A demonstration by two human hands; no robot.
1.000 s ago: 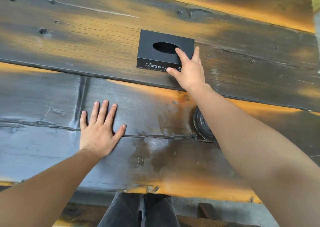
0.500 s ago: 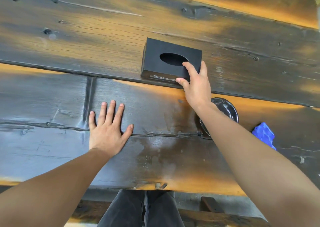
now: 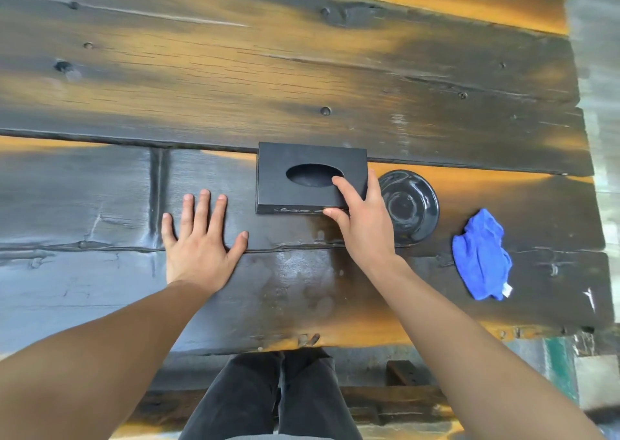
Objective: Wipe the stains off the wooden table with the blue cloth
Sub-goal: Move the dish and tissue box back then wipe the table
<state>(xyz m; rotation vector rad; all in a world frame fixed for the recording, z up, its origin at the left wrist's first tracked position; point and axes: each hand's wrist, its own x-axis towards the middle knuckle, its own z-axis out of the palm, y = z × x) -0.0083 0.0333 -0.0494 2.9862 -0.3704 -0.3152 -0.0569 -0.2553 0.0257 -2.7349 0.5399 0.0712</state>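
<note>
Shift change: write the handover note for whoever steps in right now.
Left hand: flat on the wooden table, open, holding nothing.
Right hand: gripping the near right corner of the black tissue box.
Blue cloth: crumpled on the table, right of the dark dish, untouched.
Stains: wet-looking patch near the front edge, between the arms.
Done: no wiping visible.
Left: let go of the box, pick up the cloth, wipe the stains.

Single head view, looking steeply down, close over wooden table [image 3: 302, 70] — near edge at bottom.
</note>
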